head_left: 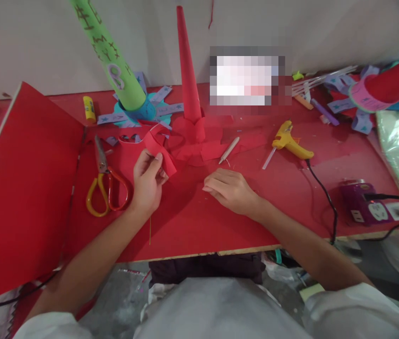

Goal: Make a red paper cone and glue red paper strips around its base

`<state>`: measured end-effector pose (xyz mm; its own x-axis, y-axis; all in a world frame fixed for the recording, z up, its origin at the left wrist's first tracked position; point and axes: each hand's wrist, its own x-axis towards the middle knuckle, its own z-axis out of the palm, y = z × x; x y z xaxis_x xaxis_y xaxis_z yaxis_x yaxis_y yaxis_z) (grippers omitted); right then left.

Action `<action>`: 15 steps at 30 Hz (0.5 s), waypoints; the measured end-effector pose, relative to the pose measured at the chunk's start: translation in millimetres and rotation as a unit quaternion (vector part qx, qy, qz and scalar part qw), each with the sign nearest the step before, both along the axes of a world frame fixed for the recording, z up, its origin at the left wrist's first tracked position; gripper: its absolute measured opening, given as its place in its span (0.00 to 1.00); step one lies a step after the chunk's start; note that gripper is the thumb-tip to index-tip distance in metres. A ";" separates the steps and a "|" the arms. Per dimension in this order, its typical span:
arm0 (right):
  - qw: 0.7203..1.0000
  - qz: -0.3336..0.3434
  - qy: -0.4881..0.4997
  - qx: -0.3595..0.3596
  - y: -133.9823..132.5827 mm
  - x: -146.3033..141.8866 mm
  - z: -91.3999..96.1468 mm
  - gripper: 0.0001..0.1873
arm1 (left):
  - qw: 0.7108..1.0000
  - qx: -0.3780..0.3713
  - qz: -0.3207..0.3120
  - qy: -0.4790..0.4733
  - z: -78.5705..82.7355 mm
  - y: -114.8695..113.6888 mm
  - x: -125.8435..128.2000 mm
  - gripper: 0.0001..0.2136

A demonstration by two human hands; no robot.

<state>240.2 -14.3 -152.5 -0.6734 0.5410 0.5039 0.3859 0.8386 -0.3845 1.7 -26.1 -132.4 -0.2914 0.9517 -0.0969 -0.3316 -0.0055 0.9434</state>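
Observation:
My left hand (147, 181) pinches a folded strip of red paper (159, 150) between thumb and fingers, just above the red table (192, 221). My right hand (228, 189) rests on the table to its right, fingers curled downward and pressed to the surface; whether they hold anything is hidden. Behind both hands a tall red paper cone (188, 70) stands on a pile of red paper pieces (199, 146). A pale stick (229, 149) lies beside that pile.
Scissors with yellow and red handles (105, 181) lie left of my left hand. A big red sheet (19, 188) leans at the left. A yellow glue gun (291, 143) with black cord, a purple power strip (369, 205), a green tube (109, 56) and a yellow glue stick (89, 108) surround the area.

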 end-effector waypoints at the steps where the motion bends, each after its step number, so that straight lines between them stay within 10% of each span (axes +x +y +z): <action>1: 1.000 0.002 0.005 0.003 -0.2 0.0 0.7 0.22 | 1.000 -0.001 0.001 -0.002 0.0 0.4 0.0 0.19; 6: 0.999 0.010 0.044 0.020 -1.3 4.7 0.9 0.32 | 0.991 -0.015 -0.081 0.104 -10.8 -0.2 2.3 0.17; 15: 0.995 0.041 0.019 0.092 -26.9 -28.8 24.0 0.19 | 0.899 0.037 -0.196 0.391 -21.7 -6.2 1.4 0.13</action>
<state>211.4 -41.2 -128.5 -0.6896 0.3810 0.6158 0.3018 0.9242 -0.2339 3.0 -32.3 -154.1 0.1155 0.9915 0.0595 0.4416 -0.1049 0.8910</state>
